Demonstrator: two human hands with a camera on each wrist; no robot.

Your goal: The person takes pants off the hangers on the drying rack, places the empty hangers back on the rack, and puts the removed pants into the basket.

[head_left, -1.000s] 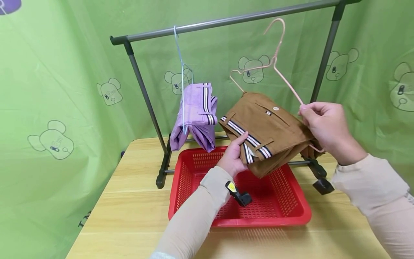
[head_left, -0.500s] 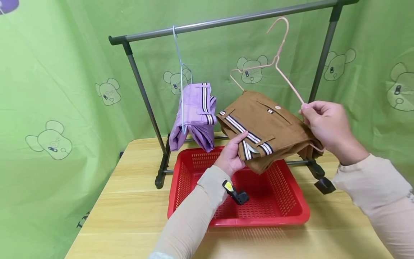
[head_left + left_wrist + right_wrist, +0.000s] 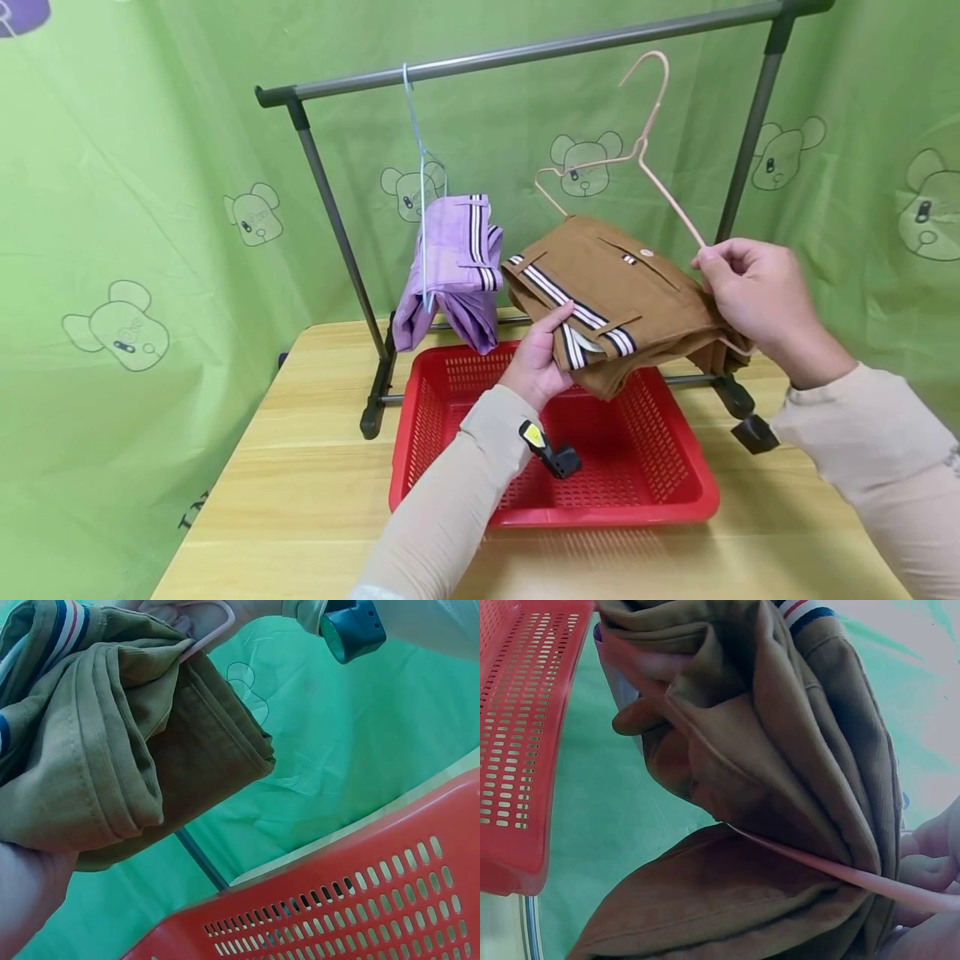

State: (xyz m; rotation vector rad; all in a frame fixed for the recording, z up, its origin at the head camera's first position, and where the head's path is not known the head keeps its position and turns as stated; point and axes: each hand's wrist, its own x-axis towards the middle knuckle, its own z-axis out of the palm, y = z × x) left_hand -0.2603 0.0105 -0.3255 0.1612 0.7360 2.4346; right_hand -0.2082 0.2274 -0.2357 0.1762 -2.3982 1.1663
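Note:
Brown trousers [image 3: 607, 283] with a striped waistband are folded over a pink wire hanger [image 3: 671, 196], held up above the red basket. My left hand [image 3: 538, 362] grips the waistband, its thumb on top and its other fingers hidden beneath the cloth. On the right, my right hand [image 3: 757, 287] pinches the hanger's sloping side wire between thumb and fingers. The hanger's hook stands just below the rack bar, apart from it. In the right wrist view the hanger's lower bar [image 3: 840, 871] runs through the fold of the trousers.
A grey clothes rack [image 3: 517, 57] stands on the wooden table [image 3: 300, 492]. Purple trousers [image 3: 457, 250] hang from its bar on a blue hanger [image 3: 423, 208], left of the brown pair. The red basket [image 3: 600, 517] sits below my hands, between me and the rack.
The brown trousers have tilted slightly and the hanger's hook has shifted a little right, then lower. Both hands keep their hold.

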